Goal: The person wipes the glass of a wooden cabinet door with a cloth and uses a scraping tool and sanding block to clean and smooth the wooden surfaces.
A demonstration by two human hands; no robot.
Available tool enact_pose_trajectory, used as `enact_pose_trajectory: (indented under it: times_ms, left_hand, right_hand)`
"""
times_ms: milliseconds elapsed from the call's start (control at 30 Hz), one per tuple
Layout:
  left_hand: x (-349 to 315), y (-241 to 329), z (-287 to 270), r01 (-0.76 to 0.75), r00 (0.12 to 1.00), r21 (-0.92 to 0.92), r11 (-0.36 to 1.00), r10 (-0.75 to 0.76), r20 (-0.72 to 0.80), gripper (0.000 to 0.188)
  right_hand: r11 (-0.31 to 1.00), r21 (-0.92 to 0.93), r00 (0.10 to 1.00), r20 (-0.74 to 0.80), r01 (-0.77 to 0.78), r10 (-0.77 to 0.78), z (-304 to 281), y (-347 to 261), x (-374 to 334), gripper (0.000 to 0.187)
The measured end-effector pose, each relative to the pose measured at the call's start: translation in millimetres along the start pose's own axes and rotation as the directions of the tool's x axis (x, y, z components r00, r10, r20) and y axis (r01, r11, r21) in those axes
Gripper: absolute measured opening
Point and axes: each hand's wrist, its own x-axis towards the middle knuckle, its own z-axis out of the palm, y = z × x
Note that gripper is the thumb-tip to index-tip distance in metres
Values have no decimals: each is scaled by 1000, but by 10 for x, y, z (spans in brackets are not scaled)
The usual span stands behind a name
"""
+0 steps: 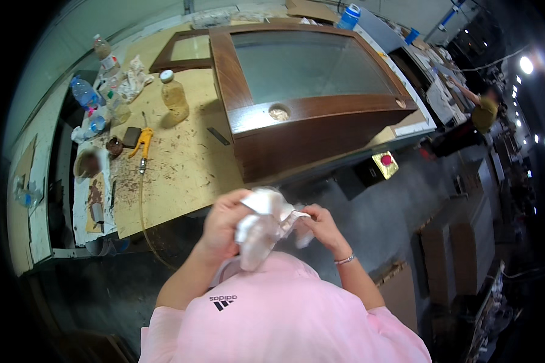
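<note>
In front of my chest I hold a crumpled white cloth [261,224], partly smeared by motion. My left hand [223,224] is closed round its bulk. With fingers pinched together, my right hand [323,228] grips a thin end of the cloth on the other side. Just beyond both hands stands a dark brown wooden piece with a glass panel [309,63]. Its near rail [345,104] has a round hole [278,113] and a second, smaller cut-out toward the right corner.
The stained workbench [169,175] carries a yellow air gun [142,145] with a hose, a bottle of yellowish liquid [174,100], several plastic bottles and a brown-stained cup [89,163]. A metal can [381,166] stands beyond the bench edge. Another person [481,115] is at far right, near stacked panels [460,242].
</note>
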Motion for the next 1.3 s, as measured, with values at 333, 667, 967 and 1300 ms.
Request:
enact_pose_trajectory:
  times_ms: [333,667,967,1300]
  left_hand:
    - [-92,-470,270,-578,815,814,51,7,579,32]
    - [-214,40,-614,-114,893,693,712,380,-243,12]
    - [416,817,-829,-292,895,839,459,441,70,10]
    - [-271,1628,-3008,112,424,911,398,810,-406,10]
  right_hand:
    - [305,936,985,168,-174,43,128,-400,-169,41]
    - [507,-456,204,-564,732,-801,-1280,-2476,-93,51]
    - [606,-679,767,-97,416,-635,-806,-2485,1652,43]
    - [780,-479,791,-247,403,-560,-840,-2169,1686,42]
